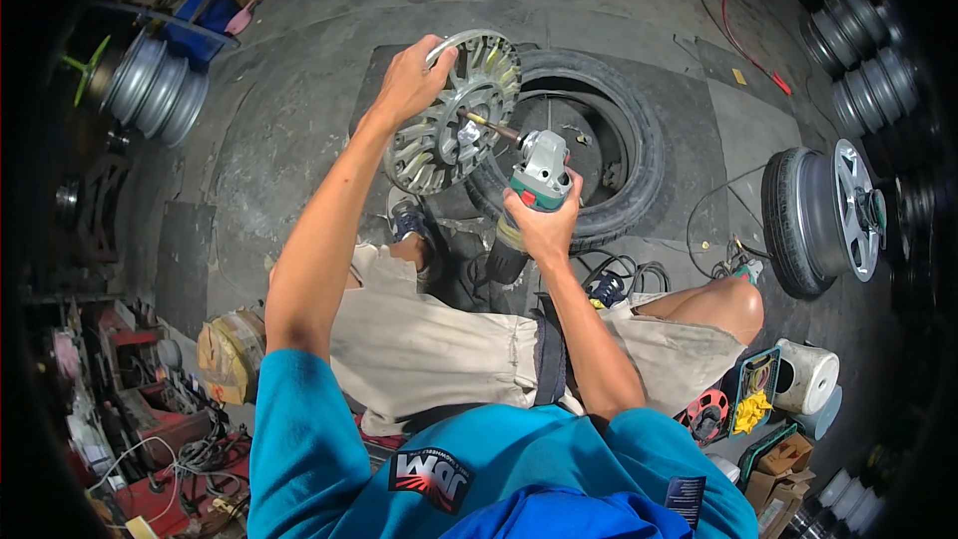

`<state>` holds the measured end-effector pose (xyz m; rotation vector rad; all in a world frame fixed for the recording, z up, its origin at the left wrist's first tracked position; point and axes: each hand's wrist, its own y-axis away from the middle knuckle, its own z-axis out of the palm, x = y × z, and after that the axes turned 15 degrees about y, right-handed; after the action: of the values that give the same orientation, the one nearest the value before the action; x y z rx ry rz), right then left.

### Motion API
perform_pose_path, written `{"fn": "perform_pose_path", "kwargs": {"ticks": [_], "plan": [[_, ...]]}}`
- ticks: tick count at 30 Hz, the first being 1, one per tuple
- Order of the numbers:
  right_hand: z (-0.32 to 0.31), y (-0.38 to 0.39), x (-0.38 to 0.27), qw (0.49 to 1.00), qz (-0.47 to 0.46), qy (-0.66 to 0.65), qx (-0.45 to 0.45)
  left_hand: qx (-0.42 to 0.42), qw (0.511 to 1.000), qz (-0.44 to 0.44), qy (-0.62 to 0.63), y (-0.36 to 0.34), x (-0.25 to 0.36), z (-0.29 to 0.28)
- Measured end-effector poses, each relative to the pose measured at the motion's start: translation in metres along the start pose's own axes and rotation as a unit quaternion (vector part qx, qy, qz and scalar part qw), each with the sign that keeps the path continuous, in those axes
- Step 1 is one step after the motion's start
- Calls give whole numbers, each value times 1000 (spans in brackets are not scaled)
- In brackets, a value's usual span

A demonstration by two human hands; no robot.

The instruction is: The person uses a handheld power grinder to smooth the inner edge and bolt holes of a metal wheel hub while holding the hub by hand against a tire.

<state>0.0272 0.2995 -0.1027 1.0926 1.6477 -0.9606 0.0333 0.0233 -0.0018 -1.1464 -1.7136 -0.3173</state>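
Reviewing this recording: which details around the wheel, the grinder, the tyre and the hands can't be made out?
All in the head view:
1. Fingertips of the left grip: hidden behind the wheel.
2. Some fingers of the right grip: hidden by the grinder.
3. Whether the grinder's shaft touches the wheel: its tip is too small to tell.
4. The upper left of the tyre lying flat: covered by the wheel.

One fisheye view, head-worn, aimed steeply down. Teal shirt is caught nearest, along lower edge; left hand and right hand are framed above centre, farther out; floor is seen beyond. Frame margins are curved, darkened.
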Motion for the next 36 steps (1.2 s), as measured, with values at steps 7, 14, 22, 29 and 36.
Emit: {"fn": "perform_pose_path", "kwargs": {"ticks": [7,14,22,29,36], "plan": [[-4,-4,7,999,23,-27,-28,-6,1000,0,-2,2,1,1],[-5,2,-7,1000,-3,9,-3,-1,1000,1,-6,-2,2,2],[-3,-5,8,993,66,-74,-62,-5,1000,-7,-5,4,2,-6],[-3,-5,4,999,17,-20,-27,-13,1000,1,-15,1,1,4],[-15,-14,8,995,42,-71,-49,-18,1000,5,4,-2,1,1]]}}
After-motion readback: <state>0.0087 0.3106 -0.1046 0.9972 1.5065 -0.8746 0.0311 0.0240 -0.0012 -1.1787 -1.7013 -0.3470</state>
